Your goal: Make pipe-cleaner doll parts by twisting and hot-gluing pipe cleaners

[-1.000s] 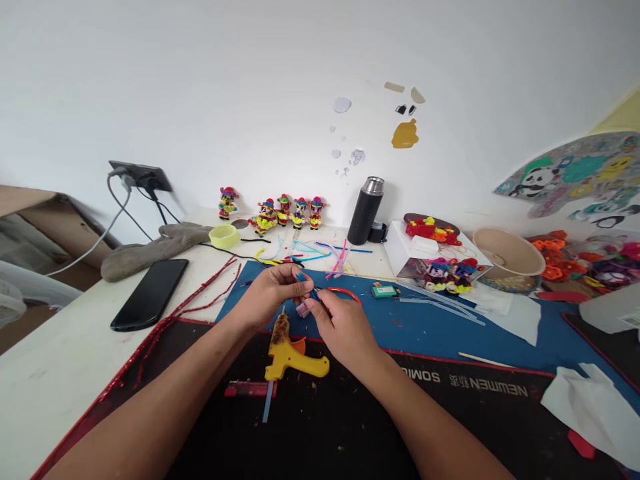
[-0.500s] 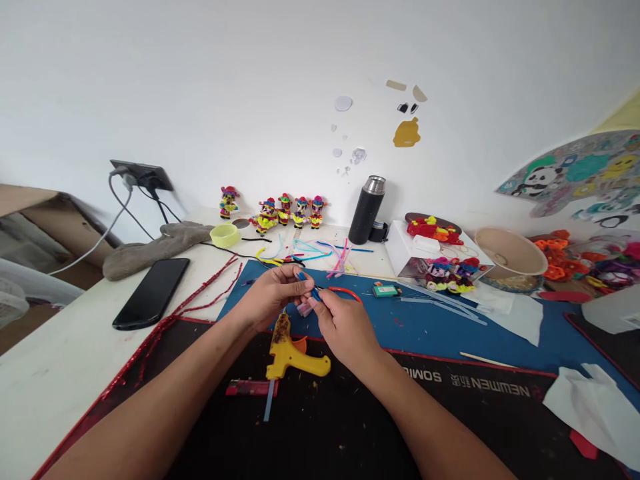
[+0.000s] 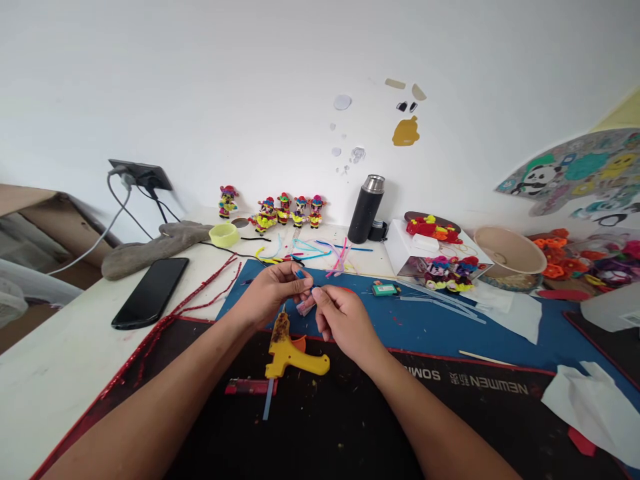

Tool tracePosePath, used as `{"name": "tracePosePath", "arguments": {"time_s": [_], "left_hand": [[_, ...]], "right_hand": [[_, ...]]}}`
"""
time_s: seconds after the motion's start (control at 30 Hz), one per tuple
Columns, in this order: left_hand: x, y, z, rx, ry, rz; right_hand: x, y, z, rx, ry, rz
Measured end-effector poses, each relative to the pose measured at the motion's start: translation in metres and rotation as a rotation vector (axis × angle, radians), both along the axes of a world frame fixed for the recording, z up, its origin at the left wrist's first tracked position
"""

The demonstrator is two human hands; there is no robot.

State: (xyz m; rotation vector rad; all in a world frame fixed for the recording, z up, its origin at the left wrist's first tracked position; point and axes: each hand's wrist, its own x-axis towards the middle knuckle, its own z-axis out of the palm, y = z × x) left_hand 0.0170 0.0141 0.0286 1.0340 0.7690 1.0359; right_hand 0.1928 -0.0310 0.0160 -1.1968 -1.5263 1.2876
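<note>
Near the middle of the view, my left hand [image 3: 277, 288] is closed, pinching a short blue pipe cleaner [image 3: 300, 274] between thumb and fingers. Its blue end stands out above the fingertips. My right hand [image 3: 345, 319] is closed too, with thumb and forefinger pinched on a small blue bit beside the left fingertips. Whether both bits are one piece is hidden by the fingers. Below the hands lies a yellow glue gun [image 3: 293, 360] with a clear glue stick [image 3: 269, 400] in its back. A small pinkish piece [image 3: 305, 307] lies behind the hands.
Several small pipe-cleaner figures [image 3: 300, 212] stand by the wall, near a yellow tape roll [image 3: 224, 235]. A black thermos [image 3: 367, 208] stands behind the mat [image 3: 425, 320]. A phone [image 3: 151, 292] and red tinsel stems [image 3: 173, 313] lie left. A beige bowl [image 3: 510, 250] is right.
My right hand has turned slightly and its fingers have curled lower. Less blue shows between the hands, and the red curved handle behind the right hand is now mostly covered.
</note>
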Motion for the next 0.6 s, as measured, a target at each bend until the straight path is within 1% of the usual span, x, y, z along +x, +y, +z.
{"name": "tracePosePath", "arguments": {"time_s": [0.1,0.17,0.27,0.33,0.47,0.6], "left_hand": [[-0.0002,0.0003,-0.0019,-0.02,-0.035,0.008],[-0.0005,0.0002,-0.002,-0.051,-0.062,-0.011],[-0.0023,-0.0002,0.0,-0.086,-0.09,-0.055],[-0.0042,-0.0003,0.0019,-0.089,-0.114,-0.06],[-0.0067,0.0004,0.0034,-0.068,-0.152,-0.024],[-0.0042,-0.0004,0.002,-0.08,-0.196,0.013]], "right_hand": [[0.0001,0.0012,0.0023,-0.078,0.09,0.029],[0.0003,0.0014,0.0034,-0.12,0.158,0.038],[0.0006,0.0006,0.0053,-0.208,0.304,0.064],[0.0009,0.0001,0.0071,-0.276,0.402,0.09],[0.0014,0.0002,0.0101,-0.365,0.521,0.136],[0.0016,0.0005,0.0104,-0.384,0.576,0.16]]}}
